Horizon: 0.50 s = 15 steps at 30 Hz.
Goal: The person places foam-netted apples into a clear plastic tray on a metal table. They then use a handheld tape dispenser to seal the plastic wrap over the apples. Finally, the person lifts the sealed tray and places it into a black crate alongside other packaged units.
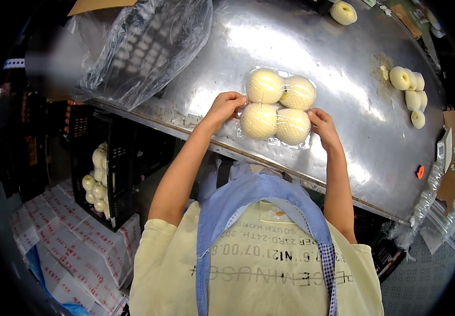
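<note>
On the metal table, a clear plastic fruit pack [277, 108] holds several round fruits, each in a pale yellow foam net. My left hand [226, 109] is closed at the pack's left edge, thumb and fingers pinching the thin plastic. At the opposite edge my right hand [322, 125] grips the plastic beside the near right fruit. Light glints off the plastic over the fruits. Whether the pack has a separate lid I cannot tell.
A large clear bag [148, 55] with stacked plastic trays lies at the far left. Several foam-netted fruits [413, 99] sit to the right, above an orange ring-shaped object [420, 171]. Another netted fruit [343, 13] is at the back. A black crate [112, 174] stands below left.
</note>
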### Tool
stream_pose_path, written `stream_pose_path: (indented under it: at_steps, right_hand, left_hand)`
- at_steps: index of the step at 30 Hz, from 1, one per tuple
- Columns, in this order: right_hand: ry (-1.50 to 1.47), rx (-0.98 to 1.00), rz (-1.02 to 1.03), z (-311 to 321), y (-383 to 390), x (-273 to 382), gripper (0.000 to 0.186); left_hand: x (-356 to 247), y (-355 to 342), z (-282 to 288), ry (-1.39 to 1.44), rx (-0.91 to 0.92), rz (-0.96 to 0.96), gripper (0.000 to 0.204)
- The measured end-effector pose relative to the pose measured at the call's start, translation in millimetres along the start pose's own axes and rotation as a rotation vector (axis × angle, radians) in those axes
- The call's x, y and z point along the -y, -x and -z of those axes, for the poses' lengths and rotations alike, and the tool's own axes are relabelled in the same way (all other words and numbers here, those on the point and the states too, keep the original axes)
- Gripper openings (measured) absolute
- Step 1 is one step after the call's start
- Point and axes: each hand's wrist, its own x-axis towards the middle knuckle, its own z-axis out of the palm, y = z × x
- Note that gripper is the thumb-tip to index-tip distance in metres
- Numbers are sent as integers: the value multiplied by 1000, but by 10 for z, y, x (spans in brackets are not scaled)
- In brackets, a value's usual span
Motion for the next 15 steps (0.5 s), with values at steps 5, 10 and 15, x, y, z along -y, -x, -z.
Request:
stream_pose_path:
  at_steps: [5,10,15]
  right_hand:
    - [-27,-37,11,-61,39,-5,23]
    - [21,-19,13,-16,-26,-12,24]
    - [-40,-107,56,-63,-5,-110,27]
  left_hand:
    - [-32,-107,-16,-140,11,5,19]
    - [-8,-110,-87,-27,-45,32,17]
    - [14,-68,-8,-16,13,53,18]
